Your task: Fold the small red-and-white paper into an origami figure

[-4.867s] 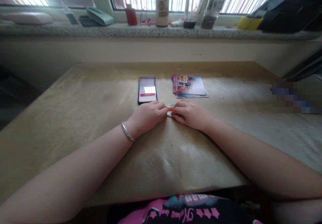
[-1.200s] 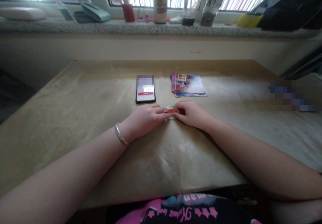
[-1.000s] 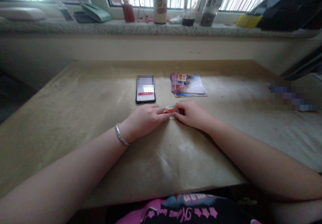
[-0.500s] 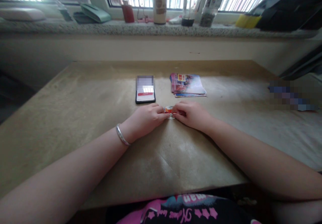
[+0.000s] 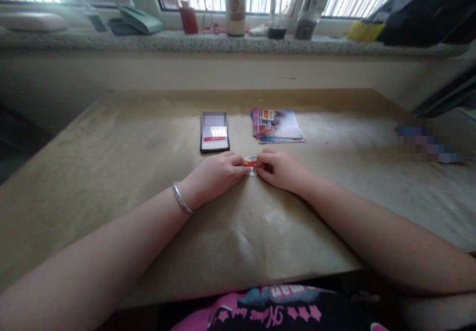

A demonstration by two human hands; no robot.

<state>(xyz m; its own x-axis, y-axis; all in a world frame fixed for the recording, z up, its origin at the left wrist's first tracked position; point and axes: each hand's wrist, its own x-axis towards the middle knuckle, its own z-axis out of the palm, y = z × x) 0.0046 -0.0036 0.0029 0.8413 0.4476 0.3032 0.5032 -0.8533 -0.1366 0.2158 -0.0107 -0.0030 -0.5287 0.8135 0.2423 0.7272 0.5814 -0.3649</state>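
Between my two hands lies a small piece of printed paper (image 5: 250,162), white with an orange and red patch, low on the tabletop. My left hand (image 5: 225,170), with a silver bangle on its wrist, is closed, its thumb and fingertips pressing the left side of the piece. On the opposite side my right hand (image 5: 279,170) has its thumb and bent fingers pinched at the edge. Both sets of fingertips cover part of the piece, so its full shape is hidden.
Beyond my left hand lies a phone (image 5: 214,142) with its screen lit. A stack of printed leaflets (image 5: 280,124) rests behind my right hand. Bottles and jars stand on the stone windowsill (image 5: 208,44). A blurred bluish item (image 5: 427,142) lies far right on the table (image 5: 111,137).
The fingers of my right hand have shifted slightly at the piece, and a little more of its orange and white print shows. Phone and leaflets stay put.
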